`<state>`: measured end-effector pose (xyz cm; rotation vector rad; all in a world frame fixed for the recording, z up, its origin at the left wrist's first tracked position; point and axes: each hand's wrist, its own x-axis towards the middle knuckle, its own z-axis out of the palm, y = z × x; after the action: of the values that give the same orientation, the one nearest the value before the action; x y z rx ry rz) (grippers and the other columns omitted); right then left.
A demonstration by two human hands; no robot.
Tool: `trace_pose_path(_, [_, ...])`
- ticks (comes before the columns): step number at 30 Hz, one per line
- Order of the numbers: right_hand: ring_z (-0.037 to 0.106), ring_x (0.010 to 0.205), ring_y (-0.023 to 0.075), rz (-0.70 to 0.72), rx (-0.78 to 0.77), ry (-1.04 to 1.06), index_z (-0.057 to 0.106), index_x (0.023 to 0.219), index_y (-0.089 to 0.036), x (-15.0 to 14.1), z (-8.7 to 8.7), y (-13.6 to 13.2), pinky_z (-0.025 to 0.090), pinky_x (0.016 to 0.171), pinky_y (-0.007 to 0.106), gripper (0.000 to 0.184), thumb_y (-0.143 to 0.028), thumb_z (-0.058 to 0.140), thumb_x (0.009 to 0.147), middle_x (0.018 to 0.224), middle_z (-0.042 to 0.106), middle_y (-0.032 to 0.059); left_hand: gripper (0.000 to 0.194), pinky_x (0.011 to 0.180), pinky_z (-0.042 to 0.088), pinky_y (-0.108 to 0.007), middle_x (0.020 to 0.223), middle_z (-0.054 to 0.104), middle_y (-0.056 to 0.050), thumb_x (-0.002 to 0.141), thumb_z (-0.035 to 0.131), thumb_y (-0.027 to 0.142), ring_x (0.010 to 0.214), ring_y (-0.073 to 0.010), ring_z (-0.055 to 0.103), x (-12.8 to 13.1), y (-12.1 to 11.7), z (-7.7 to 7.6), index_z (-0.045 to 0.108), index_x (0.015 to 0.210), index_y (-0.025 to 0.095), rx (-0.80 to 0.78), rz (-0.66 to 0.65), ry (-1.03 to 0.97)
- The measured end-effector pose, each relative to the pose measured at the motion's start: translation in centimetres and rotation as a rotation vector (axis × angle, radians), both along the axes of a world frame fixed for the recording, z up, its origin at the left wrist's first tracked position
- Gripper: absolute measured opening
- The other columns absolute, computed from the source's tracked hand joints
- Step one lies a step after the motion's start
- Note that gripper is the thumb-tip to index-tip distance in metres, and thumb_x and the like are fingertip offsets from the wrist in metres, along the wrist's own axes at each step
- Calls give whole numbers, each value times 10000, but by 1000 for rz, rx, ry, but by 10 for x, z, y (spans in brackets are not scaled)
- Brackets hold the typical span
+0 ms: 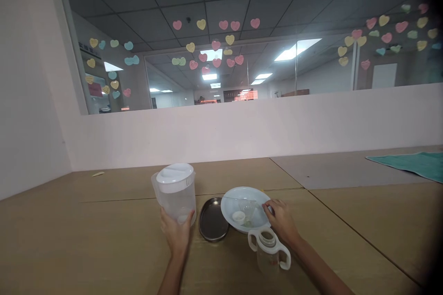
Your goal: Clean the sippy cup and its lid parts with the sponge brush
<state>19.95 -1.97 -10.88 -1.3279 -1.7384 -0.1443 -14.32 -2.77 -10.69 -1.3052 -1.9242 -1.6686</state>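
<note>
My left hand [176, 233] is wrapped around the lower part of a translucent plastic pitcher [177, 200] with a white lid, which stands upright on the table. At the right rim of a pale blue bowl [230, 214], the fingers of my right hand [281, 219] are pinched together. A thin pale line crosses the bowl toward those fingers; what they grip is unclear. Inside the bowl lie a small white round part [238, 217] and some clear pieces [248, 209]. Nearest me, below the right hand, stands a clear lidless baby bottle [267, 258] with two white handles.
An oval metal tray [213, 220] lies between pitcher and bowl, partly under the bowl's edge. A teal cloth [411, 163] is at the far right of the brown table [104, 239]. A white wall with a window [221, 73] and heart-shaped notes rises behind.
</note>
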Motion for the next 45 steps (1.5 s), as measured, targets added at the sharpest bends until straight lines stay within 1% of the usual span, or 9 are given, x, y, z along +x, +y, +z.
trace_pose_path(4, [558, 770, 205, -1, -7, 2, 605, 694, -195, 0, -1, 1, 379, 730, 321, 316, -336, 387, 874, 750, 647, 62, 961, 988, 344, -530, 1353, 339, -210, 713, 599, 521, 1225, -390, 353, 3, -2, -1, 69, 1420, 144, 50, -16, 129])
trace_pose_path(8, [560, 764, 208, -4, 0, 2, 610, 693, -200, 0, -1, 2, 382, 720, 322, 331, -344, 376, 877, 746, 650, 66, 869, 1021, 266, -558, 1371, 309, -241, 769, 537, 487, 1264, -392, 299, 6, -7, 5, 136, 1413, 63, 65, 42, 297])
trace_pose_path(11, [559, 759, 206, -8, 4, 1, 609, 690, -198, 0, -1, 1, 380, 719, 321, 337, -349, 375, 880, 740, 650, 68, 779, 1035, 202, -586, 1410, 267, -245, 813, 488, 430, 1302, -387, 243, 9, -12, 9, 161, 1416, 61, 37, 58, 380])
trace_pose_path(15, [555, 765, 202, -12, -19, -8, 606, 691, -193, -1, 1, -1, 374, 720, 316, 329, -335, 379, 882, 743, 646, 62, 731, 1040, 158, -607, 1444, 231, -230, 840, 460, 387, 1331, -372, 208, 11, -16, 10, 141, 1431, 98, 40, 31, 407])
trace_pose_path(22, [552, 767, 199, -1, -26, -7, 604, 686, -193, 0, 2, -1, 375, 708, 309, 317, -315, 384, 879, 755, 648, 62, 708, 1062, 119, -594, 1456, 241, -206, 849, 463, 369, 1348, -357, 190, 8, -18, 11, 146, 1435, 129, 39, 27, 462])
trace_pose_path(29, [549, 772, 209, -10, -45, -9, 602, 673, -191, -1, 2, -2, 371, 704, 313, 327, -321, 386, 880, 741, 644, 67, 628, 1084, 93, -565, 1448, 278, -189, 858, 447, 357, 1362, -330, 191, 10, -18, 12, 242, 1411, 138, 71, -39, 496])
trace_pose_path(34, [549, 788, 212, -12, -59, -14, 605, 681, -189, -1, 2, -1, 369, 719, 314, 319, -312, 390, 882, 748, 645, 64, 559, 1097, 89, -539, 1432, 325, -167, 868, 431, 319, 1357, -309, 221, 12, -18, 12, 304, 1388, 158, 72, -67, 572])
trace_pose_path(39, [545, 789, 211, -10, -65, -12, 595, 664, -190, -1, 3, -2, 368, 714, 309, 321, -313, 395, 882, 735, 642, 61, 570, 1101, 96, -528, 1438, 323, -158, 861, 445, 299, 1356, -304, 231, 14, -18, 11, 293, 1395, 172, 64, -66, 621])
trace_pose_path(45, [544, 774, 204, -10, -61, -15, 596, 671, -189, -1, 3, -2, 369, 713, 304, 317, -306, 392, 883, 741, 638, 62, 620, 1100, 113, -528, 1424, 335, -167, 851, 484, 329, 1350, -308, 243, 14, -19, 12, 257, 1406, 174, 97, -48, 586])
